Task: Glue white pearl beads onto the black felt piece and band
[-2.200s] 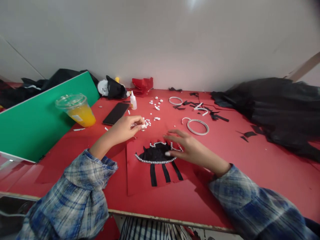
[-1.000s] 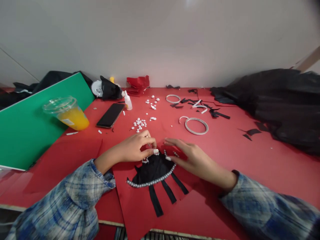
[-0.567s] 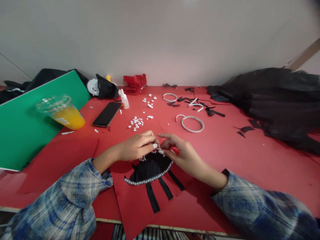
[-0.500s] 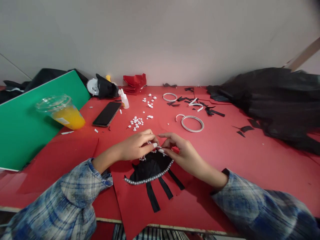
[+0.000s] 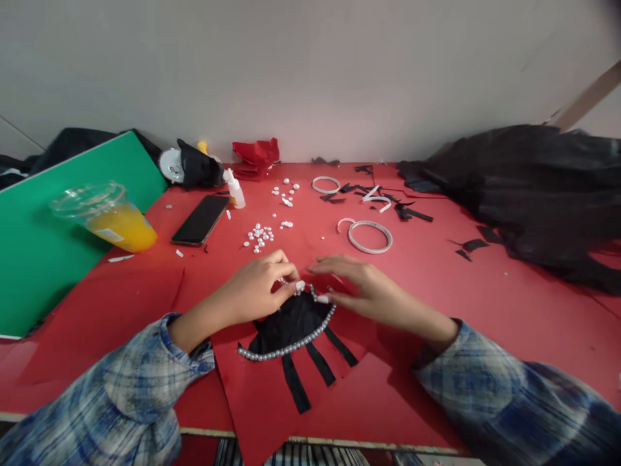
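Black strips (image 5: 295, 385): from my remote seat I see three, near side, running from the black cutout (image 5: 288, 323) over the red sheet (image 5: 264, 408).
Silver beads (image 5: 286, 351): a row curving along the cutout's near edge.
Cutout: just nearer than both hands, its far edge partly under them.
Left hand (image 5: 259, 290): fingers and thumb drawn together at that far edge; I can't tell whether they grip anything.
Right hand (image 5: 376, 294): fingers loosely extended, grasping nothing I can see, thumb at the cutout's far right.
Loose pearls (image 5: 259, 234): on the bench (image 5: 485, 278), beyond my left hand.
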A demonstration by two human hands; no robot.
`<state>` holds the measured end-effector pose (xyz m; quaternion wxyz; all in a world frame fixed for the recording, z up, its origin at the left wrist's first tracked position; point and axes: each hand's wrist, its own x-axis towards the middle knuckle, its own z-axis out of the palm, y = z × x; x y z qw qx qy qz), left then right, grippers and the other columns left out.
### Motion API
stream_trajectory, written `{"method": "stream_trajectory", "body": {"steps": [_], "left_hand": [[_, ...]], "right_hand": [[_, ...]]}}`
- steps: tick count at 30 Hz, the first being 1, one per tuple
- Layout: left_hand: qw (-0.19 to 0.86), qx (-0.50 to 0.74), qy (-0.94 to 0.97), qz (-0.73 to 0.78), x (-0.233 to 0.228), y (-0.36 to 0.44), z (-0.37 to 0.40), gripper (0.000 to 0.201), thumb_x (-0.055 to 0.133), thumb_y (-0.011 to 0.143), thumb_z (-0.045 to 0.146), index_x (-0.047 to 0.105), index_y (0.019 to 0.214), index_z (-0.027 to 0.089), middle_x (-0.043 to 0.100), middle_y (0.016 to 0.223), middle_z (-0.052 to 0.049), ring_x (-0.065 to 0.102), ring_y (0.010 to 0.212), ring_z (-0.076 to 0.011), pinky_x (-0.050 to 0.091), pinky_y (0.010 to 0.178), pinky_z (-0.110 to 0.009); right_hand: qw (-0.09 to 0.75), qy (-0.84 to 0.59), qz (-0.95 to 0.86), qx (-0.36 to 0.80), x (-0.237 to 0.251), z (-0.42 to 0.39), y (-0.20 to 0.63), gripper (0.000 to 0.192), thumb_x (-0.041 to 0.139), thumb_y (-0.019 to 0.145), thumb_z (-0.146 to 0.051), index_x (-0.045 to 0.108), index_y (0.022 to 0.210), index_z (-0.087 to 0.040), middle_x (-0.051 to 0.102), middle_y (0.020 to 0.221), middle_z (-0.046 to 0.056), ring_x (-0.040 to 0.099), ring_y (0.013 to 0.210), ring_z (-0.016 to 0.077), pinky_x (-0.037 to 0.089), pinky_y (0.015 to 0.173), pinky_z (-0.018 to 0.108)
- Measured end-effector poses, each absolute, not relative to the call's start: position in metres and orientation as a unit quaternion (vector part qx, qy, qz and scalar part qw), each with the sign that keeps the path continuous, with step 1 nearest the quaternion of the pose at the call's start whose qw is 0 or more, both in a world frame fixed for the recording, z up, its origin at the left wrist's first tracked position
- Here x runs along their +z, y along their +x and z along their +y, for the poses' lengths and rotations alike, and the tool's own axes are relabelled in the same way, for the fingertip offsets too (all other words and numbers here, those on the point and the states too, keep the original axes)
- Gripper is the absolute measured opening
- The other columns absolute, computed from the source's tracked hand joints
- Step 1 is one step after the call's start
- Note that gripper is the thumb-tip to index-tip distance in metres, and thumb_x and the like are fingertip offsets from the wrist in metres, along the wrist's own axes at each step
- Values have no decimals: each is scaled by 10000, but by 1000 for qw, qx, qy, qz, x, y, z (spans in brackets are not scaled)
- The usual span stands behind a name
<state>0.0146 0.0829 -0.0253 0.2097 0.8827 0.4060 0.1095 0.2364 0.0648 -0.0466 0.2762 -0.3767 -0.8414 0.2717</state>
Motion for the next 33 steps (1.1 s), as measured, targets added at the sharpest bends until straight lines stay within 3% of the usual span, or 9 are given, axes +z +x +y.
{"method": "stream_trajectory", "body": {"steps": [3,6,9,12,17,24,33], "left_hand": [[206,85,881,418,-17,13,76,179,465,865,343,563,848,194,557,894,-29,556,745,-148,428,684,-281],[152,66,882,441,-1,10,68,165,499,836,355,552,824,200,581,823,-23,555,724,-166,404,640,-274],[137,46,876,461,10,12,64,155,474,835,307,567,777,198,603,751,-23,556,683,-166,377,595,-262],[218,39,859,461,4,21,66,159,475,825,300,590,769,206,639,762,-11,575,678,-160,380,583,-251],[361,73,786,497,-26,35,78,218,494,816,354,610,795,170,666,756,-26,604,692,-159,416,586,-241],[418,135,721,536,-30,40,83,222,520,783,353,609,764,151,658,729,-26,592,671,-143,437,607,-244],[297,90,759,572,-33,40,77,196,502,764,314,622,703,171,635,625,-9,566,574,-143,371,502,-238]], "right_hand": [[191,-357,-889,216,-44,60,242,573,644,775,-367,451,1304,-262,504,1327,81,420,1258,255,385,1017,452],[173,-408,-884,148,-45,49,234,599,651,766,-388,453,1305,-217,546,1273,126,507,1171,278,450,943,447],[176,-464,-863,93,-46,37,223,625,668,745,-417,470,1275,-151,641,1094,151,612,991,284,517,806,415],[191,-481,-853,73,-47,32,221,622,663,753,-412,467,1265,-117,676,974,148,633,921,278,521,772,404],[226,-447,-859,107,-53,36,231,473,612,807,-363,497,1225,-173,629,1133,137,590,1037,268,494,845,431],[229,-440,-860,123,-55,36,231,444,619,803,-316,515,1210,-171,607,1172,123,557,1073,273,466,890,457],[228,-439,-861,123,-55,35,231,396,583,830,-323,523,1191,-171,603,1173,120,547,1074,270,452,897,452]]}}
